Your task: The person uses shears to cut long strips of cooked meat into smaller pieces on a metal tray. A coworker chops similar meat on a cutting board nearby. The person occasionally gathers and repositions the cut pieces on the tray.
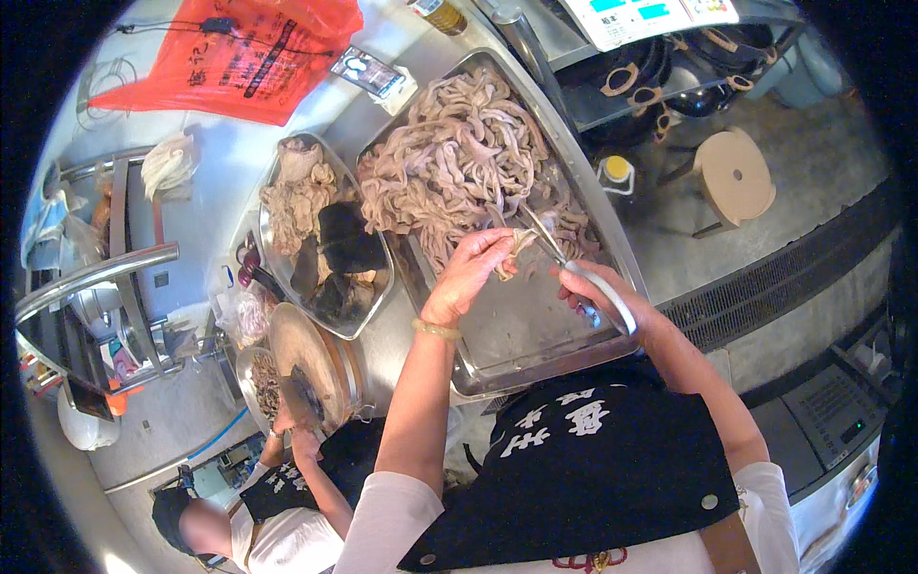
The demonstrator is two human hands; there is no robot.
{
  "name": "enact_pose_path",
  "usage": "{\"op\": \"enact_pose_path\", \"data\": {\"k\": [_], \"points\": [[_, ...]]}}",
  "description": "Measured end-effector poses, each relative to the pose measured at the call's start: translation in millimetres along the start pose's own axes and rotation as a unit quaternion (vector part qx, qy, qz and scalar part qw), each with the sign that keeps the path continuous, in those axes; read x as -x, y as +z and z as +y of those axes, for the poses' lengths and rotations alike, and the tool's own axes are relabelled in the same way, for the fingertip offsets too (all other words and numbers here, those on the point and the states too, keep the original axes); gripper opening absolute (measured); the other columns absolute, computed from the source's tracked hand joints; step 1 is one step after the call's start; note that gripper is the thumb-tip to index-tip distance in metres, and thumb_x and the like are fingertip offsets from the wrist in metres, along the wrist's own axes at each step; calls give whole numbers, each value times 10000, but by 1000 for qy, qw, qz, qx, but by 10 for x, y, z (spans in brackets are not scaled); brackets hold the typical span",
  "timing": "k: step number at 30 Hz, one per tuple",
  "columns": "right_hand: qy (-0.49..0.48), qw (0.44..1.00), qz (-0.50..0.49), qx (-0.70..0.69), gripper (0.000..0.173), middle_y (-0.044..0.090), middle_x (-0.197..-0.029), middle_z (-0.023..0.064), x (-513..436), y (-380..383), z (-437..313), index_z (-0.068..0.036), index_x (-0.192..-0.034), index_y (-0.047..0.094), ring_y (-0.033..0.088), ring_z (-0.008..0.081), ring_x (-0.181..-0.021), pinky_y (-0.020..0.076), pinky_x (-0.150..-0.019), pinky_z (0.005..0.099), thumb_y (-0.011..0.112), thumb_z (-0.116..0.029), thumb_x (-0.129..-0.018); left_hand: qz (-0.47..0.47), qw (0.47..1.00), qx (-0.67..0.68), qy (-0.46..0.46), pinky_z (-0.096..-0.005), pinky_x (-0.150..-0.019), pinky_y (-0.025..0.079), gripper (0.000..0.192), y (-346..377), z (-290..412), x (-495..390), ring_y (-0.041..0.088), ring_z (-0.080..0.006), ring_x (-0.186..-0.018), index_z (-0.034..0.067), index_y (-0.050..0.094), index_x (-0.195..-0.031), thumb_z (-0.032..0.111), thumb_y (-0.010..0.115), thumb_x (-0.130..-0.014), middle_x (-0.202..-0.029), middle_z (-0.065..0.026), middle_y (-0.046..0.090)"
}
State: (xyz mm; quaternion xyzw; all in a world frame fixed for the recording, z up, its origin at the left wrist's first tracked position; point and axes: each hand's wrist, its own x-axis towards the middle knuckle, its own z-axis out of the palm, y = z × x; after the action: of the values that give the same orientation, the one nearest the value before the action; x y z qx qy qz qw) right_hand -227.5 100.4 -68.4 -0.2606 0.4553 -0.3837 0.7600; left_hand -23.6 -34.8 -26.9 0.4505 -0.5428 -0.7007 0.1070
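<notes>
A large metal tray lies before me, its far half heaped with pale pinkish-brown strips that look like cooked animal intestine. Over the tray's middle, my left hand pinches a small pale piece of the same stuff between thumb and fingers. My right hand is closed round the handles of a pair of scissors, whose blades point up and left beside that piece. The blade tips reach the edge of the heap, and part of the handles is hidden by my fingers.
To the left stands a metal tray holding pale and black pieces. A co-worker holds a cleaver at a round chopping block. A phone leans beyond the big tray. A stool stands on the floor at the right.
</notes>
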Motion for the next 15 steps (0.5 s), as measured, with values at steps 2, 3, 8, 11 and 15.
{"op": "enact_pose_path", "data": {"k": [2,3,8,11,15], "points": [[3,1000,14,5,589,565,-850,3,-11,-4,12,-36,-1230,586,504,85,-724,408,-643,232,616,-530,-910,-5,999,-33,-9,-251,-708,482,316,-31,-15,-31,575,-88,-754,-8,657,-1138,255,578,-982,-857,-4,636],[5,1000,24,8,558,551,-805,-6,-5,-10,16,-42,-1177,610,494,80,-687,401,-612,231,624,-530,-906,-20,999,-41,6,-251,-709,482,319,-46,-24,-53,573,-87,-753,-6,655,-1146,257,576,-982,-863,-2,639],[29,996,74,44,420,455,-621,-42,41,-66,38,-83,-871,618,434,58,-554,351,-492,245,687,-497,-874,9,997,-61,-45,-244,-729,472,330,-26,-75,-145,569,-86,-769,-23,636,-1168,240,598,-972,-880,9,633],[38,992,110,40,406,445,-603,-40,61,-100,111,-87,-806,588,425,65,-543,346,-483,257,717,-469,-860,34,996,-50,-67,-243,-754,464,313,-3,-101,-163,569,-87,-795,-35,621,-1180,197,596,-973,-890,9,628],[-56,967,173,176,522,581,-695,43,62,-90,212,-39,-965,639,548,151,-629,436,-579,318,738,-526,-806,66,995,73,-26,-246,-805,458,300,37,-211,-204,582,-104,-843,-35,590,-1229,107,579,-965,-966,-4,632]]}}
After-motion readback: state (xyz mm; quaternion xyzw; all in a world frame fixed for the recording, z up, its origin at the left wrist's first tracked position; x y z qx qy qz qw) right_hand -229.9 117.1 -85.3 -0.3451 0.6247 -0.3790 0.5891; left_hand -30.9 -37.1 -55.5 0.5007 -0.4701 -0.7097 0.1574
